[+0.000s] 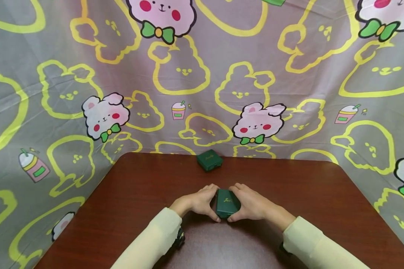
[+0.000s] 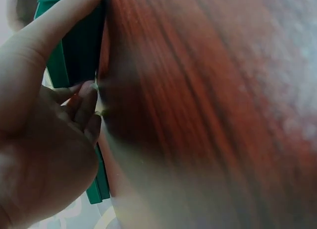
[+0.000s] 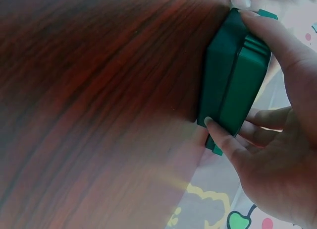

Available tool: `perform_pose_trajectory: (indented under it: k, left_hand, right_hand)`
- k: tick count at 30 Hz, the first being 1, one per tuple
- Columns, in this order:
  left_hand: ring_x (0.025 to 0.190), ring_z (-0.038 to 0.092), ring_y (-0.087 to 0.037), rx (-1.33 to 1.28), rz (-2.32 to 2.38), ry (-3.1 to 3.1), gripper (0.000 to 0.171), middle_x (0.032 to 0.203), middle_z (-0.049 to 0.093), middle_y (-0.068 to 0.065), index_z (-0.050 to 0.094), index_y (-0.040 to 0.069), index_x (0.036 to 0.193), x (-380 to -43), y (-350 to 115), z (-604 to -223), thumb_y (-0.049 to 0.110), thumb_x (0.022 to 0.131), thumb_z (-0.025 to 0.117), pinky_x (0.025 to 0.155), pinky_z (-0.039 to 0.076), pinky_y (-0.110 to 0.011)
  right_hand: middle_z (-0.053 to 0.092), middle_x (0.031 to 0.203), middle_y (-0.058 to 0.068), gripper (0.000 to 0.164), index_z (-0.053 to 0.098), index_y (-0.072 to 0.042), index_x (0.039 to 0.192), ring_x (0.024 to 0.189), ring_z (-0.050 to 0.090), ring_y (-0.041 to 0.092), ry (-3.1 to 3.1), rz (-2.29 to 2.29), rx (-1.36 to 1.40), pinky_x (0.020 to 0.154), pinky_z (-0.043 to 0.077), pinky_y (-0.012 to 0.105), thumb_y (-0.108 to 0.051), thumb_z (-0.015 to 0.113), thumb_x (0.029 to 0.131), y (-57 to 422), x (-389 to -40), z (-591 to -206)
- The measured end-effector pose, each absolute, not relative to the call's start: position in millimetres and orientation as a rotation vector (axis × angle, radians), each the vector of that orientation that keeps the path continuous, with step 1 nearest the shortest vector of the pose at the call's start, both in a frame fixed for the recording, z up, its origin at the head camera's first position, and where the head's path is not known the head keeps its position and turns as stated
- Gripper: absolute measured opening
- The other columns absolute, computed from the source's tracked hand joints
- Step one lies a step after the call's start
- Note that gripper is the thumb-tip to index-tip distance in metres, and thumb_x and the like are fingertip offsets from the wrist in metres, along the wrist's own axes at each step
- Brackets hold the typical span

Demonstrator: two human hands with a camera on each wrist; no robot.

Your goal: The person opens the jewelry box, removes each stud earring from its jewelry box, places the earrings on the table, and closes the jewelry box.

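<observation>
I've got both hands on one green box (image 1: 227, 203), mid worktop (image 1: 148, 186): about halfway between left and right edges, far edge some way beyond it, near edge out of my frame. Left hand (image 1: 198, 201) pinches its left side, thumb at the near left corner, fingers at the far left, palm bowed off with a gap. Right hand (image 1: 252, 203) mirrors that on the right side. My right wrist feed shows it best: thumb on the near end, index tip on the far bottom corner, other fingers bent behind. Thumb tips sit close together at the near side; can't tell if they touch. Box looks closed, seam line along the side, ribbed detail by the right thumb, gold script on top, too small for me to read in full. Base flat on the wood or a hair above: can't tell. Second box (image 1: 209, 160), also green with gold lettering, lies right by the far edge, left of its midpoint, well short of both far corners, turned diagonally, apart from both hands. Past the far edge hangs grey cloth (image 1: 202, 82) with yellow animal outlines and green bows. Pale sleeves (image 1: 155, 239) on both forearms; dark gear (image 1: 180, 237) shows beside the left cuff.
</observation>
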State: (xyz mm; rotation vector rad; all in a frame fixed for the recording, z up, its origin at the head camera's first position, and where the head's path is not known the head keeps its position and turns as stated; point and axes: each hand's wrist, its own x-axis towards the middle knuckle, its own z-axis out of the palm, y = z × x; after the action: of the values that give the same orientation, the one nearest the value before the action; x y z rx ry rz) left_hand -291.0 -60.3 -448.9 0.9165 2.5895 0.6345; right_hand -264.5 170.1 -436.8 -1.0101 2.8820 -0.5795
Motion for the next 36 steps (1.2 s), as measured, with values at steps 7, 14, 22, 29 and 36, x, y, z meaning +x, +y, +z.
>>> perform_pose_trajectory:
  k: [7,14,22,29,36]
  left_hand:
    - [0.121,0.043,-0.012,0.91,0.658,2.583,0.09,0.129,0.046,0.006,0.043,0.014,0.14,-292.0,-61.1,-453.0,0.042,0.071,0.094,0.105,0.039,-0.03]
    - [0.12,0.042,-0.012,0.918,0.659,2.582,0.088,0.129,0.046,0.006,0.044,0.014,0.138,-291.3,-61.8,-453.8,0.042,0.072,0.094,0.105,0.038,-0.029]
    - [0.117,0.042,-0.013,0.953,0.69,2.579,0.076,0.124,0.046,0.005,0.048,0.015,0.127,-288.9,-62.4,-450.4,0.037,0.071,0.095,0.104,0.038,-0.029]
    - [0.115,0.041,-0.013,0.977,0.711,2.595,0.073,0.125,0.047,0.004,0.051,0.015,0.123,-287.9,-62.1,-451.7,0.036,0.07,0.096,0.103,0.039,-0.028]
    - [0.119,0.041,-0.016,0.974,0.685,2.608,0.083,0.132,0.046,-0.001,0.047,0.008,0.135,-284.3,-60.2,-450.6,0.033,0.071,0.094,0.104,0.039,-0.029]
  right_hand:
    - [0.056,0.113,0.002,0.089,0.057,0.0,0.132,0.097,0.054,0.016,2.876,-0.594,-1.009,0.082,0.051,0.036,-0.049,0.092,0.067,171.1,-262.8,-435.8]
    - [0.056,0.114,0.001,0.089,0.057,-0.001,0.133,0.097,0.054,0.015,2.873,-0.584,-0.989,0.082,0.05,0.035,-0.05,0.091,0.067,170.9,-262.2,-435.9]
    - [0.055,0.116,0.002,0.088,0.056,-0.002,0.134,0.097,0.052,0.014,2.844,-0.635,-0.971,0.08,0.05,0.034,-0.051,0.09,0.069,174.3,-262.5,-430.0]
    - [0.055,0.116,0.003,0.089,0.054,-0.001,0.135,0.097,0.053,0.015,2.819,-0.642,-0.966,0.08,0.05,0.035,-0.051,0.089,0.07,177.9,-261.8,-428.5]
    - [0.055,0.116,0.003,0.09,0.054,0.0,0.136,0.097,0.053,0.016,2.825,-0.653,-0.949,0.08,0.049,0.035,-0.051,0.09,0.07,177.8,-260.2,-431.0]
